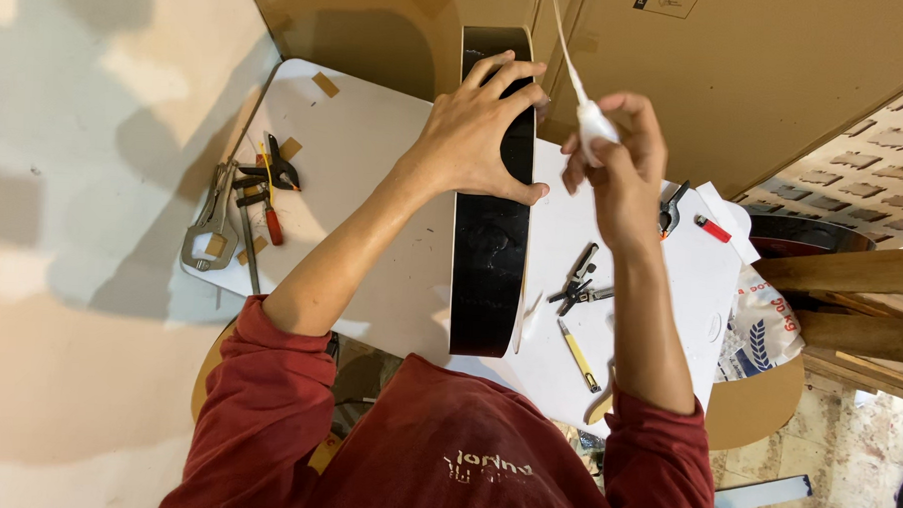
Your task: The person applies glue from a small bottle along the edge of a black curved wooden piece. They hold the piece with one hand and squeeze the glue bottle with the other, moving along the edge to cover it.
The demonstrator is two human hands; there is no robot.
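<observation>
My left hand (476, 125) grips the top edge of a glossy black curved body (488, 255) that stands on its side on the white table (365, 161). My right hand (615, 160) is raised to the right of it and is closed around a small white bottle (593, 119) with a long thin nozzle pointing up. A pale strip runs along the black body's right edge. Both arms wear dark red sleeves.
On the table's left lie a metal clamp (210, 226), black pliers (274, 168) and a red-handled tool (271, 221). To the right are a yellow knife (578, 357), black clips (576, 283), a red lighter (713, 228). Cardboard (738, 74) stands behind; wooden beams (851, 273) at right.
</observation>
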